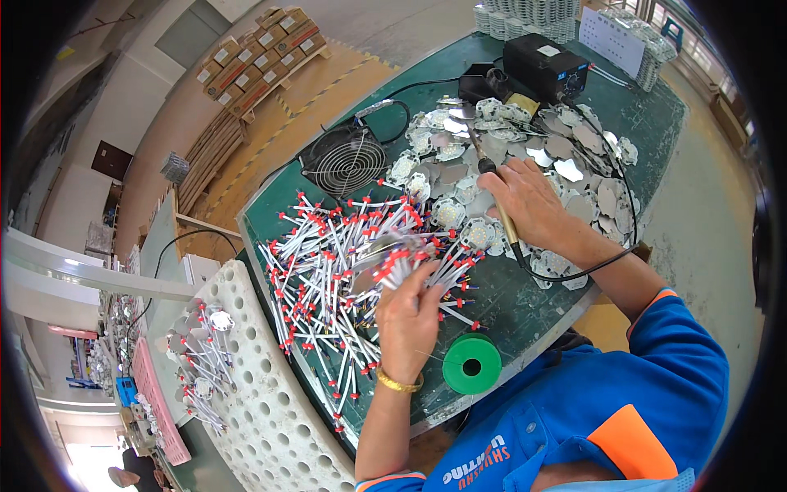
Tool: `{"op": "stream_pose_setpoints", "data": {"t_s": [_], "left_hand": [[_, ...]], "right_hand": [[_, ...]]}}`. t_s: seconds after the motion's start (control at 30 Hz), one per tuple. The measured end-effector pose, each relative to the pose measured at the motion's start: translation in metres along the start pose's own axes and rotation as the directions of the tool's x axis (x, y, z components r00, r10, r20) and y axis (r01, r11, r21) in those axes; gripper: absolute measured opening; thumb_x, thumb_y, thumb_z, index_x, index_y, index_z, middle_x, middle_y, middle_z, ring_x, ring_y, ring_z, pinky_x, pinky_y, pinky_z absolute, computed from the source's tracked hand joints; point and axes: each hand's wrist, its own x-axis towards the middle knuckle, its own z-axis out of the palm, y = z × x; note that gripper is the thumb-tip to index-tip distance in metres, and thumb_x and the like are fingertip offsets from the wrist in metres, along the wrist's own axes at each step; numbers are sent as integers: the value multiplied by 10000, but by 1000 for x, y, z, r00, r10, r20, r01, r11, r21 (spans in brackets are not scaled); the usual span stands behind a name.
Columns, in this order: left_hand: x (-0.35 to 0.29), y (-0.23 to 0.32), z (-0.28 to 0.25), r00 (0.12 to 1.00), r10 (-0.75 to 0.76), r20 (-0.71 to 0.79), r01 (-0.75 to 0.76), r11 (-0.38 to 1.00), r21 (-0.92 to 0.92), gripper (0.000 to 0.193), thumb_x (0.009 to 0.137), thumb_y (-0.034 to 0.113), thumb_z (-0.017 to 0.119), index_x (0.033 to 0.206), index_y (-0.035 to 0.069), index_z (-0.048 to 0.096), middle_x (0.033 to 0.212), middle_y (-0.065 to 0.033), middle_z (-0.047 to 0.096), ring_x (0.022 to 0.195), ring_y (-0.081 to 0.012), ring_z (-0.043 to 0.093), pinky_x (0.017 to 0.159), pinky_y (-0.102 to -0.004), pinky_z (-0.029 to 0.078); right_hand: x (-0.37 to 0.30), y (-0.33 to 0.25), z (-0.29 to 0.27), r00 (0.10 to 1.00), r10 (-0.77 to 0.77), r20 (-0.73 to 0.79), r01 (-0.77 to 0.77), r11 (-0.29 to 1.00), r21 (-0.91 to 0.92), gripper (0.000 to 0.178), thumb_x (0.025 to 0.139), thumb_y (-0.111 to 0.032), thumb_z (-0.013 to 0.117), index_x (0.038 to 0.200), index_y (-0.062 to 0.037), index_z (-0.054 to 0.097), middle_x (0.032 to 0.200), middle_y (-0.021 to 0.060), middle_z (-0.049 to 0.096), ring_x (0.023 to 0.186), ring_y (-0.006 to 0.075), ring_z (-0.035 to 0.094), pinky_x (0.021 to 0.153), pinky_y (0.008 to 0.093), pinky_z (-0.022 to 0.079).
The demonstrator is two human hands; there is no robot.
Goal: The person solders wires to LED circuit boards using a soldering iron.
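My right hand (533,203) is closed around a soldering iron (507,215), its tip pointing away over a pile of flat silvery metal plates and small round white boards (448,215). My left hand (406,318) is closed on a bunch of short white wires with red ends (397,269). A greyish shape just beyond those fingers is smeared by motion. Beneath and around the left hand spreads a heap of similar red-tipped white wires (328,266). A green spool (473,364) of thin wire rests on the green table by my left wrist.
A black fan (348,162) stands behind the wires. Farther back are a black box-shaped unit (544,67) and stacked silvery parts (525,18). The iron's black cord loops around my right forearm. A white perforated panel (270,385) borders the table at left, with more wired pieces (205,361) beyond.
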Motion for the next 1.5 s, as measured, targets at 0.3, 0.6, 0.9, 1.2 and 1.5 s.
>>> {"op": "stream_pose_setpoints", "data": {"t_s": [0.3, 0.6, 0.9, 1.2, 1.5], "left_hand": [[26, -9, 36, 967, 247, 69, -253, 963, 93, 155, 692, 145, 726, 806, 58, 668, 581, -75, 587, 549, -197, 548, 540, -320, 434], [8, 1, -7, 970, -202, -136, 74, 777, -625, 110, 856, 52, 579, 960, 16, 578, 864, -45, 629, 775, -102, 582, 710, -224, 459], [-20, -13, -27, 896, -361, -258, -90, 421, -902, 223, 910, 107, 497, 1092, -13, 542, 917, -65, 581, 665, -96, 510, 568, -221, 395], [-31, -24, -16, 907, -368, -204, -21, 445, -895, 219, 877, 110, 574, 1064, -3, 559, 912, -57, 571, 669, -89, 516, 591, -213, 417], [-32, -22, -9, 928, -345, -139, 49, 485, -873, 198, 848, 77, 608, 1036, 25, 568, 895, -58, 588, 668, -88, 529, 595, -215, 432]], "right_hand": [[-3, 2, -2, 1000, 23, -21, -22, 1000, 20, 342, 675, -117, 673, 969, -77, 503, 813, 103, 551, 842, 272, 507, 739, 379, 362], [-6, 4, 3, 995, -95, -18, 95, 995, 23, 328, 662, -115, 663, 949, -83, 507, 763, 84, 537, 816, 251, 514, 745, 369, 369], [-7, 2, 7, 957, -256, -135, 259, 966, 3, 302, 681, -107, 619, 958, -86, 501, 702, 65, 511, 698, 233, 530, 697, 348, 404], [2, -1, 4, 852, -237, -468, 299, 952, 61, 289, 639, -22, 599, 914, -67, 521, 649, 74, 440, 583, 243, 477, 503, 350, 381], [17, -35, 4, 826, -132, -548, 329, 902, 280, 335, 653, 89, 557, 957, -32, 484, 769, 125, 560, 652, 301, 546, 546, 368, 430]]}}
